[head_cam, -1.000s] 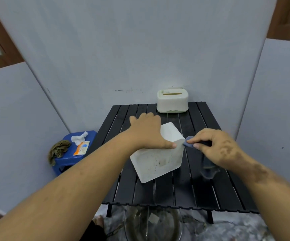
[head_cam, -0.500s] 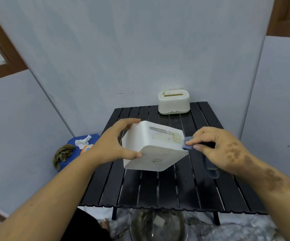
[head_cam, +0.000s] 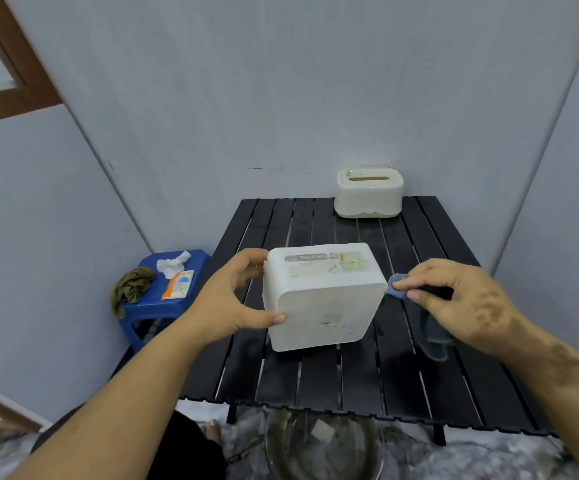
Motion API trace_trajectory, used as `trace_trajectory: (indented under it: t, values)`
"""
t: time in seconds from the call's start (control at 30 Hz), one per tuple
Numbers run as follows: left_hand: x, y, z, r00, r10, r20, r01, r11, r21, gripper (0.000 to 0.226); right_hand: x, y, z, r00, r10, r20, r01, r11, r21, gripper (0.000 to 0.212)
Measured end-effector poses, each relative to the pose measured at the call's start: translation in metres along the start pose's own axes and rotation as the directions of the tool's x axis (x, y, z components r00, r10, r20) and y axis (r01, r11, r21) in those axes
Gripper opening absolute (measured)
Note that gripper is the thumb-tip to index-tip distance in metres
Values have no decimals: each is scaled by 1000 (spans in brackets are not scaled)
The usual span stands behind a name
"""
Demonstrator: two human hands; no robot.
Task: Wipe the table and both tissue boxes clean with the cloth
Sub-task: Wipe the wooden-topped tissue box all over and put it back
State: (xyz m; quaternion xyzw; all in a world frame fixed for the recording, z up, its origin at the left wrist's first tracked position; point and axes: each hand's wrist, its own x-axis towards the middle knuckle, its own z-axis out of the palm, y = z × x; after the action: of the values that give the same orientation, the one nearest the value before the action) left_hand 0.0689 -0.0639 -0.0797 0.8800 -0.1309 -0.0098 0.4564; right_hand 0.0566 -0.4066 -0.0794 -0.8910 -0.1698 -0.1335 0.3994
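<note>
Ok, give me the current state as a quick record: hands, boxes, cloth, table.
left hand: grips the white tissue box, tilted, held above the table
right hand: pinches the blue cloth against the box's right edge
box face toward camera: dark specks visible
second tissue box: upright at the table's far edge, untouched
black slatted table: dusty smears
blue stool: left of table, holds rag and packet
</note>
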Motion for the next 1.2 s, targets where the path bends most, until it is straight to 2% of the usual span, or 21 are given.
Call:
trace_trajectory:
  t: [0.23,0.3,0.4,0.47,0.5,0.57,0.6,0.63,0.7,0.77,0.8,0.83,0.87,0.9,0.97,1.03,1.1,1.13,1.2]
  values:
    - [1,-4,10,998,14,53,-13,1000,-15,82,17,-7,3,985,67,-160,-49,992,112,27]
    - [-1,-4,15,999,20,39,-19,1000,-11,85,20,-21,11,987,-31,-155,37,999,39,26]
    - [-2,-5,20,999,31,15,-30,999,-16,88,20,-53,39,939,-342,-38,332,930,-158,25]
    - [-2,-6,19,999,40,14,-40,999,-13,87,24,-53,42,903,-427,42,428,892,-143,25]
    - [-2,-6,19,999,44,13,-44,999,-12,87,28,-42,37,914,-405,19,405,908,-109,25]
    - [-2,-6,21,998,54,7,-54,998,-18,87,32,-17,19,982,-178,-67,181,982,43,28]
    - [-3,-6,22,998,61,3,-61,998,-20,87,31,-8,12,994,-57,-92,69,988,135,31]
    - [-3,-7,23,998,66,-1,-66,998,-22,88,30,-6,10,994,-5,-106,26,980,198,33]
    - [-3,-8,24,997,71,-5,-72,997,-25,88,28,-22,22,989,-83,-124,101,984,146,32]
    - [-3,-8,23,997,75,-8,-75,997,-26,87,23,-48,38,944,-326,-41,327,945,19,29]
    - [-3,-8,23,997,79,-10,-79,997,-25,87,21,-52,40,913,-408,16,408,913,-5,27]
    - [-3,-8,24,997,82,-11,-83,996,-21,87,23,-48,38,904,-425,42,425,905,7,25]
    - [-3,-8,24,996,86,-11,-86,996,-13,88,28,-37,32,932,-363,16,362,931,44,25]
    - [-3,-8,25,996,88,-14,-88,996,-8,89,32,-26,23,972,-233,-34,236,963,131,25]
    - [-3,-8,27,996,89,-20,-90,996,-7,89,37,-11,10,997,-41,-69,56,970,238,28]
    - [-5,-7,28,995,93,-25,-94,996,-11,91,42,-25,15,993,-114,-31,117,983,144,28]
    - [-7,-8,30,994,101,-35,-101,995,-10,92,44,-47,29,948,-300,104,300,954,9,24]
    - [-8,-9,30,994,106,-38,-106,994,-8,93,45,-51,31,932,-333,142,336,942,5,23]
    - [-7,-10,31,993,111,-41,-112,994,-6,92,51,-37,24,963,-263,54,260,964,64,24]
